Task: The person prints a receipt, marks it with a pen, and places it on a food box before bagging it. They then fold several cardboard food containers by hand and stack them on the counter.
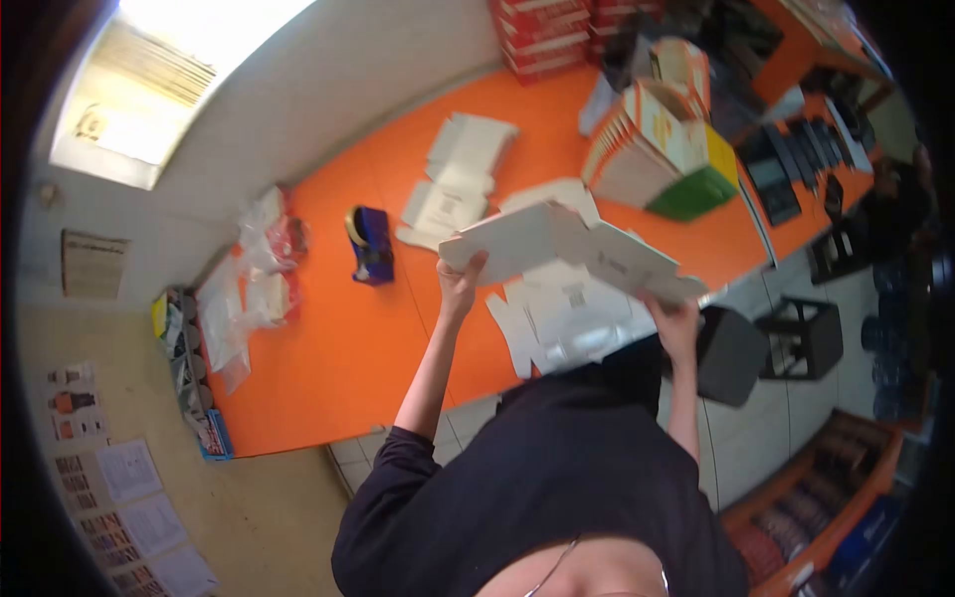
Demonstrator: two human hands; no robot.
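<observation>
A pale, flattened cardboard box (517, 242), creased along its middle, is held up above the table between my two hands. My left hand (461, 282) grips its left end, with the thumb on the near face. At the lower right end, my right hand (674, 316) has its fingers closed on the edge. Just below lies a stack of unfolded white box blanks (572, 323) near the table's front edge. Another unfolded blank (460, 179) rests farther back. To the left stands a blue tape dispenser (372, 247) with a roll of tape.
The orange table (338, 368) runs along the wall. Clear plastic bags (264, 279) with packed items lie at its left. A green, yellow and white carton (671, 149) stands at the right, near red-and-white boxes (545, 35). Dark stools (731, 353) stand at the right.
</observation>
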